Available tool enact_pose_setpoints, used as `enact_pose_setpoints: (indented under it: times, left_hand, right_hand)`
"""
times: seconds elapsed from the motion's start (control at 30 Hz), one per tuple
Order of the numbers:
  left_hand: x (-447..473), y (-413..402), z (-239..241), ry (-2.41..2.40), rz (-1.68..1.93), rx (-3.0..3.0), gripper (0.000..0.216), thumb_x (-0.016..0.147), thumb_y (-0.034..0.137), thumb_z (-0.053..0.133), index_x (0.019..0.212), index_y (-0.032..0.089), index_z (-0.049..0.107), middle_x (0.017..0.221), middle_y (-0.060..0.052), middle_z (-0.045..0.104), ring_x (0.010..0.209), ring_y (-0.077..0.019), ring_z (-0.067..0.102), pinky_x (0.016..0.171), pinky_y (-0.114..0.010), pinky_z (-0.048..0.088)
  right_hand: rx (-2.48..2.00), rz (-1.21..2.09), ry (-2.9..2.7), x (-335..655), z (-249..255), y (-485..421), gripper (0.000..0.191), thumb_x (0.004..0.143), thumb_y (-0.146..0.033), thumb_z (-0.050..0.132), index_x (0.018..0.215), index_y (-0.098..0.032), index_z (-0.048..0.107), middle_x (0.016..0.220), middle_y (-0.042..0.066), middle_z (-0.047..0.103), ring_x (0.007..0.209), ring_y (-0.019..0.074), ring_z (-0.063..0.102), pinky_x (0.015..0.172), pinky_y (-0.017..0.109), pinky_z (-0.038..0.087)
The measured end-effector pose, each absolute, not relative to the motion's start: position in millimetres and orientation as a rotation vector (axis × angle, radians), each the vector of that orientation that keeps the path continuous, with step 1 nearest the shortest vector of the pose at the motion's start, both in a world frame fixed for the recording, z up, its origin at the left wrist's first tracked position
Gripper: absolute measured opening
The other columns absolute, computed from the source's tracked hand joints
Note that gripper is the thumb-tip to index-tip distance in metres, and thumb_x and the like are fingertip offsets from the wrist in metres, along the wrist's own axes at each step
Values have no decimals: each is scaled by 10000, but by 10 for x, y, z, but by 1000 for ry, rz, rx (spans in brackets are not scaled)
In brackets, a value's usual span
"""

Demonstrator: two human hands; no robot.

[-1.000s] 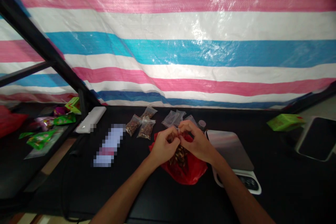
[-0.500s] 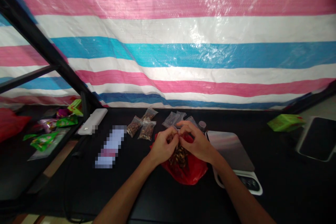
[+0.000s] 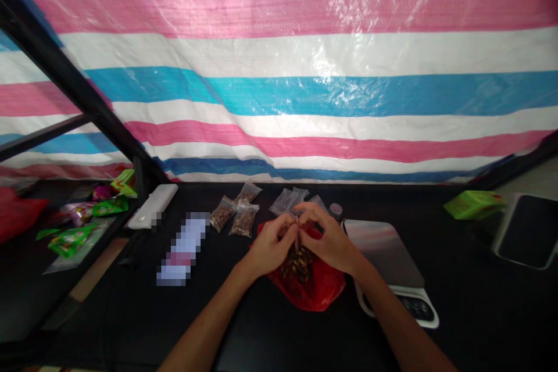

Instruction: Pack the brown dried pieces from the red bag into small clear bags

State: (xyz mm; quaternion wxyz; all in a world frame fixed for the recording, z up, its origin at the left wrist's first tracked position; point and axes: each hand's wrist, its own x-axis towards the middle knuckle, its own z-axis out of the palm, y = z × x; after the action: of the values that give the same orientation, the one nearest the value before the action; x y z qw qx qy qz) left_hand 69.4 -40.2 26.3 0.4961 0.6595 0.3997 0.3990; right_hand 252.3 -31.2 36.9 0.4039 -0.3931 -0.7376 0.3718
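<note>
three filled sachets (image 3: 243,221) lay finished; flat sachets (image 3: 282,201) lay unfilled.
left hand (image 3: 271,247), right hand (image 3: 330,239): grip pinched narrow above red bag (image 3: 317,292); item held was unclear.

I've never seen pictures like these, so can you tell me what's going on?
There's no robot here, just a person using bare hands. The pictures come from a camera worn on the person's head, looking forward and down. That's why the arms reach in from below.

The left hand and right hand meet at the fingertips above an open red bag with small brown pieces in it. What they pinch is too small to tell.

On the black table are also three small filled bags and a silver-topped scale.
</note>
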Motion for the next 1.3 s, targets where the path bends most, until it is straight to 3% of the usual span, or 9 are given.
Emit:
enact_pose_setpoints:
  times: [0.17, 0.33, 0.5, 0.73, 0.93, 1.13, 1.3]
  left_hand:
    - [679, -394, 252, 928, 926, 1639, 326, 1017, 462, 464, 886, 180, 564, 755, 11, 540, 685, -124, 497, 650, -235, 395]
    - [713, -404, 226, 921, 937, 1619, 342, 1011, 492, 469, 887, 184, 550, 761, 15, 530, 683, -121, 482, 658, -236, 387]
    - [689, -362, 196, 876, 1000, 1479, 349, 989, 509, 515, 873, 180, 532, 732, 35, 489, 639, -101, 429, 605, -222, 345]
    - [679, -348, 154, 854, 957, 1448, 383, 973, 555, 523, 899, 181, 542, 732, 34, 488, 647, -104, 436, 604, -225, 343]
    - [678, -357, 201, 803, 893, 1437, 339, 955, 518, 574, 949, 179, 564, 805, 4, 559, 731, -124, 515, 689, -237, 407]
    - [692, -382, 218, 891, 936, 1542, 290, 986, 431, 536, 850, 175, 552, 733, 30, 522, 655, -100, 460, 619, -218, 367]
    - [693, -370, 195, 896, 975, 1510, 240, 986, 395, 544, 917, 168, 587, 748, 14, 568, 665, -110, 496, 617, -225, 374]
  right_hand:
    - [-970, 872, -1894, 2531, 325, -309, 129, 825, -117, 587, 895, -222, 614, 1191, 57, 637, 994, 183, 650, 927, 322, 492]
    - [-1000, 896, -1879, 2518, 307, -318, 302, 822, -97, 567, 1093, -230, 594, 984, 14, 647, 846, 166, 636, 843, 309, 504]
    - [-1018, 870, -1919, 2484, 405, -373, 438, 905, -191, 601, 1332, -256, 527, 989, 25, 677, 943, 207, 660, 934, 362, 493]
    - [-1014, 955, -1852, 2489, 378, -356, 478, 898, -161, 559, 1362, -256, 499, 894, 1, 677, 829, 190, 666, 850, 346, 520]
    - [-1015, 902, -1874, 2508, 318, -335, 499, 834, -101, 556, 1306, -259, 526, 913, -2, 650, 845, 178, 652, 842, 325, 512]
    - [-1008, 837, -1890, 2520, 295, -305, 244, 826, -69, 530, 991, -236, 597, 1065, 30, 663, 946, 184, 658, 910, 338, 482]
    - [-1010, 935, -1870, 2521, 356, -324, 423, 915, -184, 588, 1322, -259, 500, 948, 0, 657, 864, 183, 651, 866, 332, 497]
